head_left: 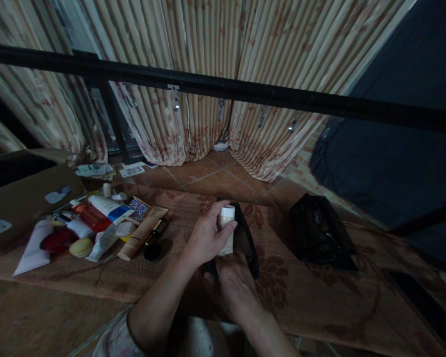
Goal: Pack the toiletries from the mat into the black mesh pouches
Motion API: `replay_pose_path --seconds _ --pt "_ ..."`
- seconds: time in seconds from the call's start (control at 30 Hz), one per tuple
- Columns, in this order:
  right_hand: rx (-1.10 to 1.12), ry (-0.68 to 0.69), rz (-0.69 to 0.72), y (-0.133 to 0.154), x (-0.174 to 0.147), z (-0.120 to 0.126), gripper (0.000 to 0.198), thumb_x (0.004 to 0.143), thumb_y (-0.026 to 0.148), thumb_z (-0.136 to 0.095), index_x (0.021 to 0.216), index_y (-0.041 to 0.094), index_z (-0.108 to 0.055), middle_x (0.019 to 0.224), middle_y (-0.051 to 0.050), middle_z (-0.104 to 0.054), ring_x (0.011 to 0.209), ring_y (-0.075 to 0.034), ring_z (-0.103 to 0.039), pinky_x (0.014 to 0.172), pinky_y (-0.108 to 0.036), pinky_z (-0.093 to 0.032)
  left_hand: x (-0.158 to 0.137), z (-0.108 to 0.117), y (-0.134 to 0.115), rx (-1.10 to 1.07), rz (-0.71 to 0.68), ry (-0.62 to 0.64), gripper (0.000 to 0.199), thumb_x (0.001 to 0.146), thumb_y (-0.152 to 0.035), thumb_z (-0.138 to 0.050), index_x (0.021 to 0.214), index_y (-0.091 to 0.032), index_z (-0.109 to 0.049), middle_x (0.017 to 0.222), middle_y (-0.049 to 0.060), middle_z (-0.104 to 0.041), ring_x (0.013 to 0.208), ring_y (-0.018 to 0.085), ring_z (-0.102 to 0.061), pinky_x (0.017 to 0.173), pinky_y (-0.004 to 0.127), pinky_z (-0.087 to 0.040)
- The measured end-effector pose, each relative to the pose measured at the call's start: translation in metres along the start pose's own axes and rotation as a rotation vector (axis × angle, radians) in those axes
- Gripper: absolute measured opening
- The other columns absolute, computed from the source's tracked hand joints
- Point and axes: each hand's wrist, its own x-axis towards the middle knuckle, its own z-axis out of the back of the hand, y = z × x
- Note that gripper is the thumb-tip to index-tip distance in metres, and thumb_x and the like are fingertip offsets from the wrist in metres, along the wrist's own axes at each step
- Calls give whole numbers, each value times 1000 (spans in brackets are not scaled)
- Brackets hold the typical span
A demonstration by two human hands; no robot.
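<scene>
My left hand (208,233) is closed around a small pale bottle (227,238) with a white cap, thumb across its front. The bottle stands nearly upright over a black mesh pouch (250,243). Just below the bottle, my right hand (236,285) is closed at the near edge of the pouch; its fingertips are partly hidden. To the left lie a beige tube (141,234), a dark slim tube with gold trim (156,231), a round black item (152,252) and a glittery palette (138,209).
More cosmetics, including a red bottle (91,215) and a pink tube (35,248), cluster beside a cardboard box (29,198). Another black mesh bag (319,230) stands on the patterned cloth (275,297) at right. A black rail (208,87) with hooks crosses ahead.
</scene>
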Motion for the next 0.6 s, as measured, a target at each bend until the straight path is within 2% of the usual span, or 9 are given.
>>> replay_pose_path --seconds 0.1,0.27,0.6 --pt "-9 8 3 0 0 0 18 81 24 -54 96 18 -62 96 -7 -66 98 -22 -55 99 -39 -25 0 1 -1 21 -7 -7 44 83 -28 -52 126 -23 -43 104 3 -61 90 16 -58 82 27 -45" --pt "6 26 0 -1 0 -2 19 81 22 -54 99 19 -62 98 -7 -66 100 -22 -54 98 -39 -26 -1 1 -1 56 3 -3 45 84 -31 -51 127 -22 -42 99 3 -62 85 15 -59 78 27 -46" --pt "-16 33 -5 1 1 0 17 81 22 -53 94 19 -63 93 -7 -66 93 -22 -55 93 -38 -30 1 5 -4 36 34 0 40 91 -35 -39 129 -23 -44 115 3 -61 102 17 -58 91 29 -42"
